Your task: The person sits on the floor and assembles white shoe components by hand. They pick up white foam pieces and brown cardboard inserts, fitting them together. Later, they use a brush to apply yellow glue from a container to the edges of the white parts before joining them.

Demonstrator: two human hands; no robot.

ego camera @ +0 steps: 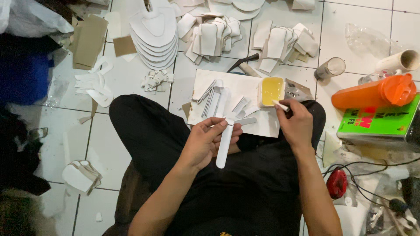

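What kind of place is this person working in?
Probably a small home workshop for shoe or craft parts, worked on the tiled floor: stacks of white cut pieces, a tub of yellow glue, and a white strip in the left hand.

A stack of white sole-shaped cutouts (154, 39) lies on the tiled floor (350, 26). Near it sit a folded piece of cardboard (89, 41) and a metal can (329, 68). An orange bottle (376, 92) rests on a green box (380, 122), with a red gadget (337, 183) below among cables.
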